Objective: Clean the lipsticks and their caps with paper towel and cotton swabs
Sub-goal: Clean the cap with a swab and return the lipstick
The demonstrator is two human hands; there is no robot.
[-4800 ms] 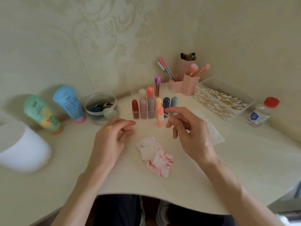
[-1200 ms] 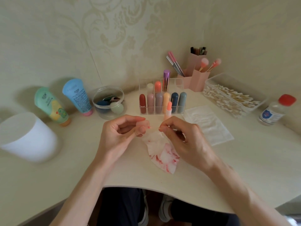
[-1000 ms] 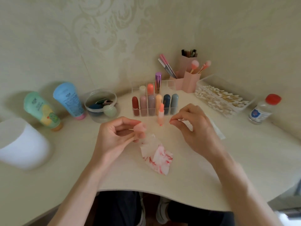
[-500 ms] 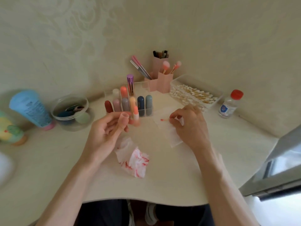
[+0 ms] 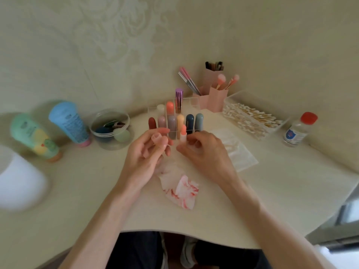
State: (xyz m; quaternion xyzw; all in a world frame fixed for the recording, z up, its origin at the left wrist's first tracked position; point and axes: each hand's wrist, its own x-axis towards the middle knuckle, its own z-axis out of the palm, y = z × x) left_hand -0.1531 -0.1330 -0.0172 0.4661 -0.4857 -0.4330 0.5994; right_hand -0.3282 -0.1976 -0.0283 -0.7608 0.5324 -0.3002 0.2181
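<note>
My left hand (image 5: 144,154) holds a translucent pink cap (image 5: 157,137) between thumb and fingers, its open end up. Just to the right stands an uncapped peach lipstick (image 5: 183,133) on the desk. My right hand (image 5: 204,152) has its thumb and curled fingertips at that lipstick's base. No cotton swab shows in this hand. A crumpled paper towel (image 5: 181,188) with red stains lies on the desk below both hands. Behind them, a clear organiser (image 5: 191,103) holds several capped lipsticks.
An open box of cotton swabs (image 5: 252,117) and a red-capped bottle (image 5: 298,130) sit at the right. Folded clean paper towels (image 5: 240,156) lie beside my right hand. Pink brush holders (image 5: 214,94) stand at the back. A clear jar (image 5: 110,130), two tubes (image 5: 68,122) and a white container (image 5: 18,177) are left.
My right hand came back from the clean towels to the uncapped lipstick, and the red-tipped swab it held is out of sight. My left hand still holds the cap. The camera swung left.
</note>
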